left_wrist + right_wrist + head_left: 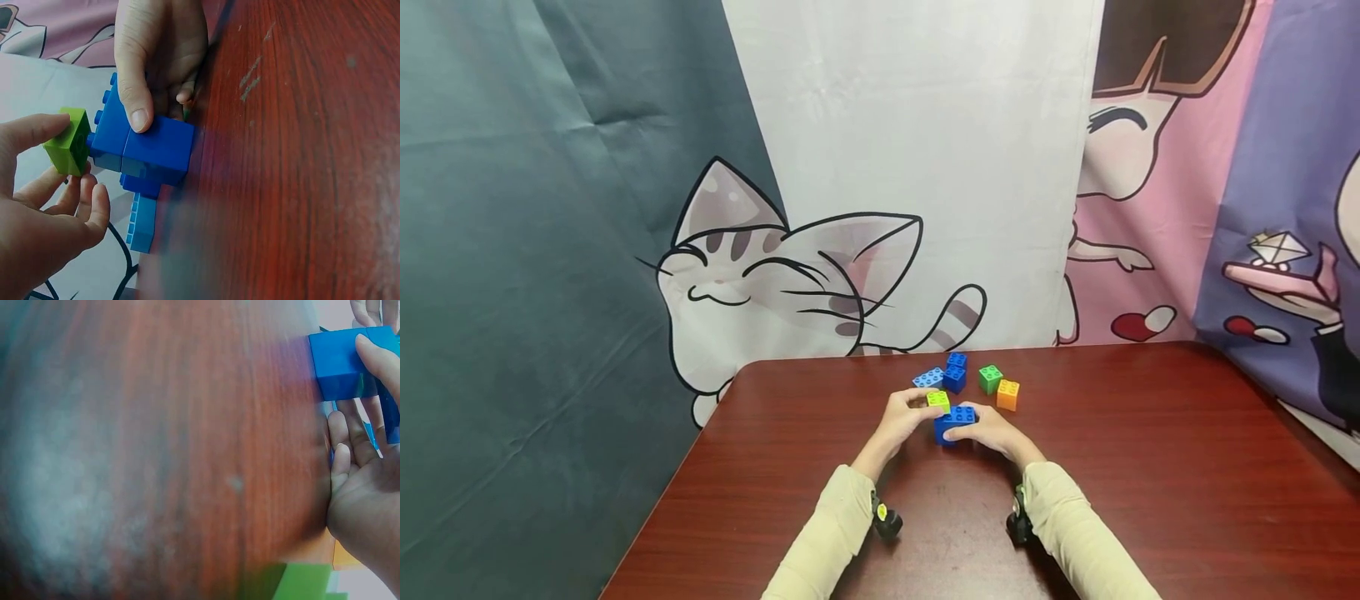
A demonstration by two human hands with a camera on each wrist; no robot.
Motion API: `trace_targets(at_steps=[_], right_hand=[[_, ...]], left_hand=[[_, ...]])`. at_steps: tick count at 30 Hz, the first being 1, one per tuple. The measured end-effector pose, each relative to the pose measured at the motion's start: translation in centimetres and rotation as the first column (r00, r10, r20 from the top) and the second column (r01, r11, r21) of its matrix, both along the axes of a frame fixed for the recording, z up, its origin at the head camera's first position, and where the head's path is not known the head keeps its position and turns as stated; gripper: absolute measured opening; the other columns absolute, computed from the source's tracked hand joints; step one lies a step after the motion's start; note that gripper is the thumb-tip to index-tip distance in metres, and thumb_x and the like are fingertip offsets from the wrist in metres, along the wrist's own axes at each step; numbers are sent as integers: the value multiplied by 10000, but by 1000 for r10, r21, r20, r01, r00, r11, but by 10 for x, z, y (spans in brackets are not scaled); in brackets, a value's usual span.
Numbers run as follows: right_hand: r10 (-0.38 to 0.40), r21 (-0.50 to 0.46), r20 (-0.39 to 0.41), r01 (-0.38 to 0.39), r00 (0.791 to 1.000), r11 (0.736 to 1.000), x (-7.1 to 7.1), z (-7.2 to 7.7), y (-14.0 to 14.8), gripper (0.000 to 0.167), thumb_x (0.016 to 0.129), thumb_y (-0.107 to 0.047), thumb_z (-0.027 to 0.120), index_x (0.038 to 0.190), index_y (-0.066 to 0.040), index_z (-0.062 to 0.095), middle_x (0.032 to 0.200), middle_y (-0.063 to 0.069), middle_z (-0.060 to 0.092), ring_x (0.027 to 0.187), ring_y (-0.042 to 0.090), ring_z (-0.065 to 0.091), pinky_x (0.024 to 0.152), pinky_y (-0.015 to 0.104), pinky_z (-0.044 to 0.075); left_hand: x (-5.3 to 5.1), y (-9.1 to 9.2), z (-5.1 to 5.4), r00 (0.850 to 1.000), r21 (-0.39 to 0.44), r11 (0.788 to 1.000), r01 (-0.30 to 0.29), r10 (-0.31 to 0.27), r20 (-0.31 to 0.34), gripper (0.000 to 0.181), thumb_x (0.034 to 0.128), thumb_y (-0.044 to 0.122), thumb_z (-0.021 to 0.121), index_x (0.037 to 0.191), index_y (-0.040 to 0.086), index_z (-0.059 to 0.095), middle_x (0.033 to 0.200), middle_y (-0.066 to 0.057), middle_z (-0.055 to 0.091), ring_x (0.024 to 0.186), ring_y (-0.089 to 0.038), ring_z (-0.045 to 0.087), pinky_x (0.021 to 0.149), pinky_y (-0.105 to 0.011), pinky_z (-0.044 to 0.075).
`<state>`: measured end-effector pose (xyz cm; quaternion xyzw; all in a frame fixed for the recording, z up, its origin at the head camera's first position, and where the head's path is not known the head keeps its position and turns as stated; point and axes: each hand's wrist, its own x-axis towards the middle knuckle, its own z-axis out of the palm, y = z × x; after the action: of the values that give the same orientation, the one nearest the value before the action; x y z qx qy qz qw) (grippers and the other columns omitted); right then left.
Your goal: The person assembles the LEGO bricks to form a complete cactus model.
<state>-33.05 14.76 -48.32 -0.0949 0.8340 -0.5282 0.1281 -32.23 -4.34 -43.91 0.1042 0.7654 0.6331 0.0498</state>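
My left hand (pixel 901 423) pinches a lime green building block (pixel 70 141) between thumb and fingers. In the left wrist view it is right at the studs on one end of a blue block stack (pixel 159 149); whether it is pressed on cannot be told. My right hand (pixel 998 432) grips that stack, thumb on its near side and fingers behind. The stack has a wider blue block on top of a smaller one and rests on or just above the table. In the right wrist view the right thumb lies across the blue stack (pixel 342 362).
Behind the hands on the dark red table (pixel 760 467) are a light blue block (pixel 928 377), two dark blue blocks (pixel 954 379), a green block (pixel 990 379) and an orange block (pixel 1008 395). A printed cloth (pixel 925 150) hangs beyond the far edge.
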Motion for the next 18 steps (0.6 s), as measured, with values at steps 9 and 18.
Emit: trace_targets(at_steps=[9,18], right_hand=[[1,15,6,-1,1000,1000,0,3,0,508,811,-359,781,1160,-47,581,880,8,648,720,158,532,635,276,447],[-14,15,-2,14,1000,1000,1,2,-1,504,801,-363,790,1146,-56,587,845,-8,640,702,162,525,621,287,445]], left_hand=[[4,3,4,996,-88,995,50,-56,-73,342,841,48,720,1164,-56,671,1109,-237,691,891,-144,603,800,-250,541],[-12,-2,-15,988,-119,988,103,-116,-104,335,860,70,714,1174,-37,668,1116,-239,685,890,-148,618,823,-270,554]])
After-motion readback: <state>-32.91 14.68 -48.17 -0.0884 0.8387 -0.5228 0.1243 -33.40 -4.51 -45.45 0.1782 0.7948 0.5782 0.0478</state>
